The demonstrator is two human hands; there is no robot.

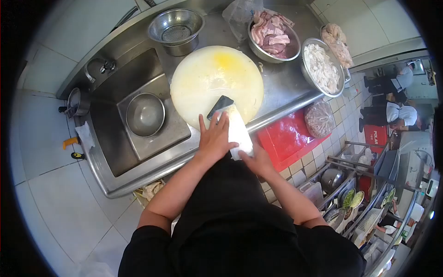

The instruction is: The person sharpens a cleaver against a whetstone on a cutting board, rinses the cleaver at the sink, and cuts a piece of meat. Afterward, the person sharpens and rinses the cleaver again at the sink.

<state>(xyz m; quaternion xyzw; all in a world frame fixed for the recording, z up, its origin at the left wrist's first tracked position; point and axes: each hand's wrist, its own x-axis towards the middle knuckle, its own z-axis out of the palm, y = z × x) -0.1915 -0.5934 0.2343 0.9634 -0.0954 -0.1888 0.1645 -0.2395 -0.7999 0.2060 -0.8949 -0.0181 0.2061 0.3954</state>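
Observation:
On the round white cutting board (191, 74) lies a dark block (223, 102) that looks like a sharpening stone. A broad, bright cleaver (238, 129) reaches from the block over the board's near edge toward my body. My left hand (214, 141) rests with spread fingers on the cleaver's flat side, its thumb near the lower part of the blade. At the near end, my right hand (258, 160) closes around the cleaver; the handle is mostly hidden. A yellow stain marks the far part of the board.
Left of the board, a steel sink (106, 138) holds a metal bowl (146, 114). Behind stand a colander (176, 25), a bowl of raw meat (275, 37) and a bowl of white pieces (321, 68). A red lid (281, 143) bears a filled plastic bag (320, 119). Other people work at far right.

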